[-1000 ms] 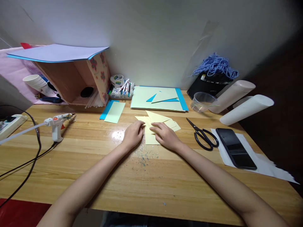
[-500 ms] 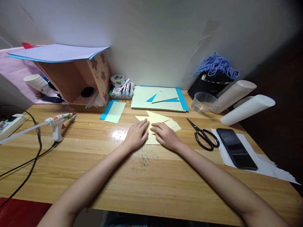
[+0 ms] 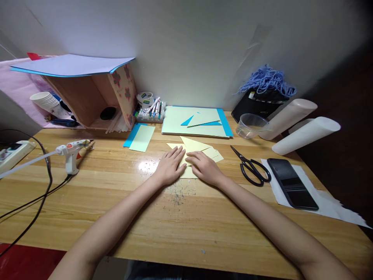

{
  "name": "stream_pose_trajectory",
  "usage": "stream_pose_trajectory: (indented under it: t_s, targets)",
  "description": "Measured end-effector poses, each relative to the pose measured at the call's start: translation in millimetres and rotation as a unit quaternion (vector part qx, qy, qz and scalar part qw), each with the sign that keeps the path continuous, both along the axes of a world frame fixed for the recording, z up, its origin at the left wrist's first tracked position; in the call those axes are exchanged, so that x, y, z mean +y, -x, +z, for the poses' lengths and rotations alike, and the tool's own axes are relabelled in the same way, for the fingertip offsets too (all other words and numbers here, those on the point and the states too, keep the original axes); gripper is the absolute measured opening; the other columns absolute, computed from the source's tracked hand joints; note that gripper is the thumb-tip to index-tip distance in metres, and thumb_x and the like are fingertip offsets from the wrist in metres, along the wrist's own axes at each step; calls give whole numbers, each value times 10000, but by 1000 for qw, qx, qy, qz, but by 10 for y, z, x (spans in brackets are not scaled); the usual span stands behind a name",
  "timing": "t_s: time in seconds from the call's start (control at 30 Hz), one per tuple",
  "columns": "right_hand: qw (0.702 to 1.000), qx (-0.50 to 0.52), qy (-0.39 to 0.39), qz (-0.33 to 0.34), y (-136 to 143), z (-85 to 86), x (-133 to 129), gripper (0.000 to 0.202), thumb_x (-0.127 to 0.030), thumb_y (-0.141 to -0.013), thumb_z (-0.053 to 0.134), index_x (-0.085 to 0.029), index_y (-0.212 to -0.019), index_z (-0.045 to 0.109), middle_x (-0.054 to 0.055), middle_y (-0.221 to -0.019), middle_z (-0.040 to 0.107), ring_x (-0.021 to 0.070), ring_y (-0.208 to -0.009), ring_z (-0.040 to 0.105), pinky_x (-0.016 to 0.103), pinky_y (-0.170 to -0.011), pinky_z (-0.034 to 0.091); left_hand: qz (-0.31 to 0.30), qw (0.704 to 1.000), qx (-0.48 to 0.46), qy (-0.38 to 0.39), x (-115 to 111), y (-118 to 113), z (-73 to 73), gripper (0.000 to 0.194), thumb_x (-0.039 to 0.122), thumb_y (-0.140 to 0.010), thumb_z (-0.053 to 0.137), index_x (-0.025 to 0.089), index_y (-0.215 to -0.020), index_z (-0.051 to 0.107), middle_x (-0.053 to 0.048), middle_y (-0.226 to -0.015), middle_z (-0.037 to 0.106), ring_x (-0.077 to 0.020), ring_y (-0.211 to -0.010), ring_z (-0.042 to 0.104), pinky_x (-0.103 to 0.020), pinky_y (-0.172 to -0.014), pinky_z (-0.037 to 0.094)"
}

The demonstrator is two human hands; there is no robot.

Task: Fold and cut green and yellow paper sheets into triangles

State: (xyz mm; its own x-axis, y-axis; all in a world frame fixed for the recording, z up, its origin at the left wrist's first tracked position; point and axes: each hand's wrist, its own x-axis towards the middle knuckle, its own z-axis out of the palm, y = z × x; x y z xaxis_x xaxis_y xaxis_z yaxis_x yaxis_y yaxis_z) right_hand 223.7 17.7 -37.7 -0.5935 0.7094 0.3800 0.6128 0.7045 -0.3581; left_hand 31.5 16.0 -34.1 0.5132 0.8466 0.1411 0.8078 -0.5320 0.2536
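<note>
Pale yellow paper pieces (image 3: 194,144), some of them pointed, lie overlapping on the wooden table (image 3: 163,229). My left hand (image 3: 170,165) rests flat on their left side, fingers stretched out and thumb reaching toward the middle. From the right, my right hand (image 3: 205,166) lies over the same paper with its fingers spread and slightly bent. Both palms hide part of the pieces, so I cannot tell how they join. Small dark scraps (image 3: 179,194) are scattered just in front of the hands. Black-handled scissors (image 3: 253,171) lie to the right of my right hand.
A glue gun (image 3: 71,155) with its cord stands at left, near an open box (image 3: 122,97). Behind are markers (image 3: 154,111) and a paper stack (image 3: 171,120). A clear bowl (image 3: 250,126), white rolls (image 3: 305,136) and a phone (image 3: 291,184) sit at right.
My left hand has shifted slightly right over the paper, its thumb now closer to my right hand. My right hand and the paper look nearly unchanged.
</note>
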Motion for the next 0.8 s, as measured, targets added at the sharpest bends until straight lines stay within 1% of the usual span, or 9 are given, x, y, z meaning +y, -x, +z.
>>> stream_pose_trajectory:
  t_s: [0.2,0.33,0.47,0.6,0.8]
  targets:
    - [1000,4,-3,2,-1,-13,8,301,-104,-796,435,-197,-1057,554,95,-1125,553,237,-1064,475,427,-890,431,7,1000,15,-17,55,1,-2,528,449,-882,331,212,-1353,314,-40,-1426,298,-220,-1273,300,-369,-1017,276]
    - [1000,2,-3,3,-2,-5,9,297,-104,-796,438,-187,-1056,555,96,-1125,556,232,-1066,472,419,-901,424,19,999,24,-33,97,-8,0,525,454,-878,335,192,-1333,347,-49,-1415,321,-235,-1229,345,-383,-972,313]
    - [1000,6,-2,4,-1,-1,10,301,-101,-795,442,-187,-1060,555,95,-1124,558,232,-1066,472,419,-905,422,26,998,30,-44,100,-12,-6,532,449,-876,340,175,-1331,346,-56,-1412,325,-245,-1209,358,-385,-949,320]
    - [1000,12,1,8,-1,-5,14,303,-108,-801,440,-202,-1066,552,90,-1128,557,237,-1068,474,437,-897,425,30,998,30,-47,86,-12,-3,512,440,-880,332,188,-1325,355,-52,-1414,322,-243,-1201,368,-383,-940,320]
    - [1000,0,6,2,-1,8,9,282,-115,-813,436,-182,-1059,556,92,-1120,562,225,-1073,471,405,-909,423,29,998,32,-52,83,-17,-2,513,433,-880,334,187,-1330,351,-51,-1413,324,-237,-1203,365,-373,-930,326]
